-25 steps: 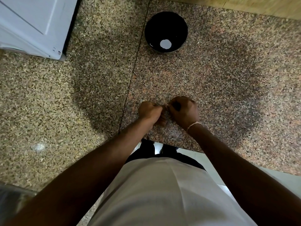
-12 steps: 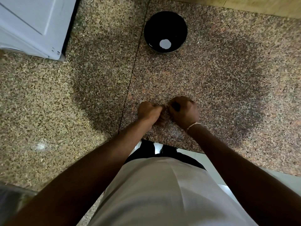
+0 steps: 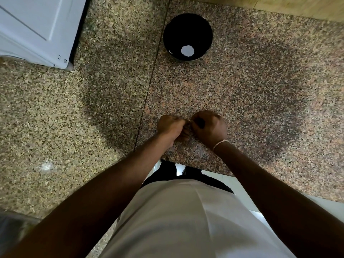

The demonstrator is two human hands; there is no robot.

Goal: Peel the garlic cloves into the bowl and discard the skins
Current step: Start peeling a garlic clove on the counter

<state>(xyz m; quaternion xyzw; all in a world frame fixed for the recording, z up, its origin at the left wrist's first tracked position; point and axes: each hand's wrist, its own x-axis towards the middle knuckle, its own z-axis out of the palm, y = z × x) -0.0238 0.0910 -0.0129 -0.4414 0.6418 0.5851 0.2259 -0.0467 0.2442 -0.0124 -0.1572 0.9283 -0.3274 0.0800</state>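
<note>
A black bowl point(image 3: 188, 28) stands at the far middle of the speckled granite counter point(image 3: 260, 90), with a white glare spot on its bottom. My left hand point(image 3: 170, 126) and my right hand point(image 3: 210, 127) meet just above the counter near its front edge. Both have their fingers curled, and their fingertips pinch a small garlic clove point(image 3: 188, 122) between them. The clove is almost wholly hidden by the fingers. A thin pale band circles my right wrist.
A white appliance point(image 3: 37, 28) occupies the counter's far left corner. A seam in the granite runs from the bowl's left side down to my left forearm. A wooden strip point(image 3: 297, 6) borders the far edge. The counter's front edge lies just behind my wrists.
</note>
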